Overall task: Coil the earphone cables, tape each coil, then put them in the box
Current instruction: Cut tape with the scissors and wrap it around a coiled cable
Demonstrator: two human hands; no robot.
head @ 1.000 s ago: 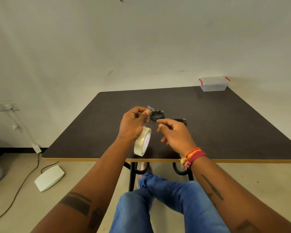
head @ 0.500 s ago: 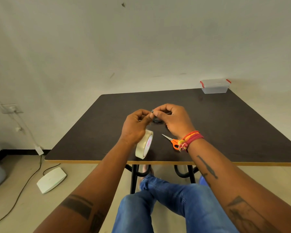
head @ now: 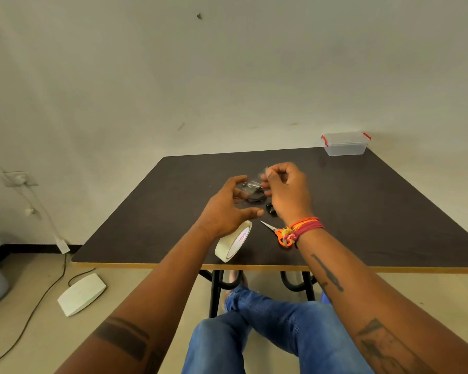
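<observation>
So half a second ago both my hands were pinched together right over the coil, pressing the tape on. Now they've come apart a bit. My left hand (head: 229,209) has opened up, fingers spread and curled loosely, holding nothing that I can see, hovering just above the tape roll (head: 233,244). My right hand (head: 287,191) has its thumb and fingertips together on what looks like a little clear strip of tape (head: 254,183) at the top of the black earphone coil (head: 254,197). It's blurry there, so I can't swear whether I'm smoothing the end down or peeling it up.

The coil itself sits between my two hands, above the dark surface (head: 362,211) or barely on it, hard to tell. Another black bit of earphone (head: 270,208) lies just beside my right wrist, and the scissors (head: 277,233) are now in plain view near the front edge.

My guess: this coil is pretty much taped, so next comes finishing the wrap. The box (head: 346,143) is way off at the far right corner, lid on, so nothing's going in yet.
</observation>
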